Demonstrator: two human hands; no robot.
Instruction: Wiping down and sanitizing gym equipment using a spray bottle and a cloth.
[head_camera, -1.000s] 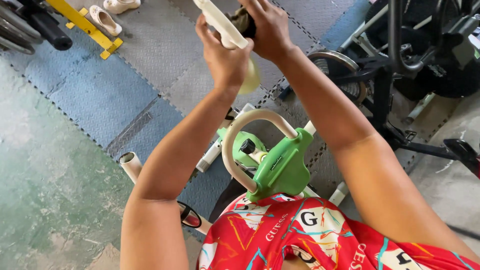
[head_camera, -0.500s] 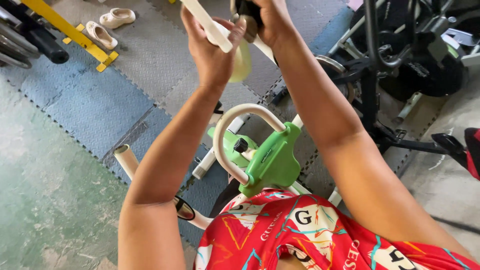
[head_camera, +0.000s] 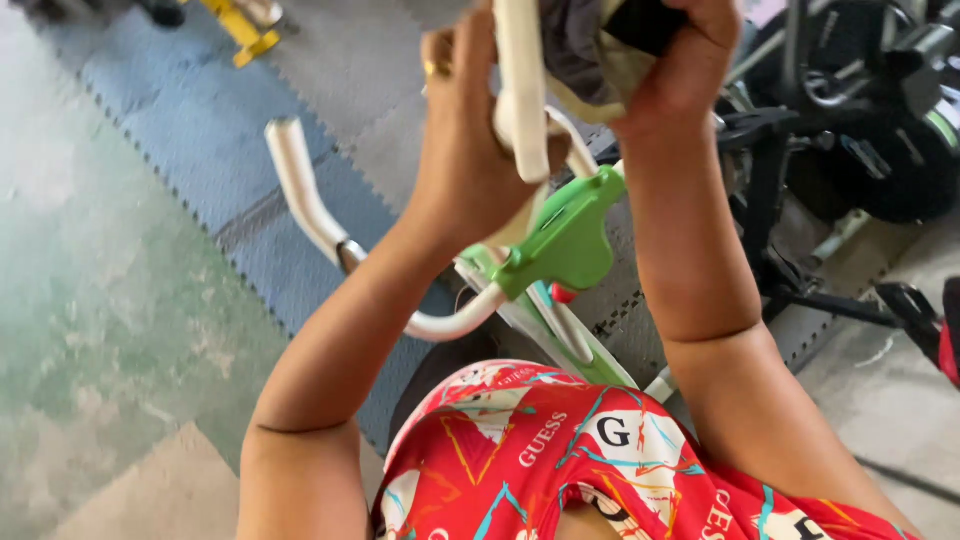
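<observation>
My left hand (head_camera: 470, 140) is wrapped around a cream-white bar (head_camera: 520, 80) of a green and white exercise machine (head_camera: 560, 240), with a ring on one finger. My right hand (head_camera: 680, 70) is closed on a bunched dark and pale cloth (head_camera: 585, 50) pressed against the top of that bar. Both hands are raised close to the camera, right beside each other. The machine's curved white handle (head_camera: 300, 190) sticks out to the left below my left forearm.
Blue and grey foam floor mats (head_camera: 200, 140) lie under the machine, bare green concrete (head_camera: 90, 300) to the left. Black gym equipment with weight plates (head_camera: 880, 130) stands at the right. A yellow frame (head_camera: 240, 30) sits at the top left.
The view has swung and closed in; my hands and the bar now sit nearer and higher in view. The sandals by the yellow frame have left the picture. Both grips stay the same.
</observation>
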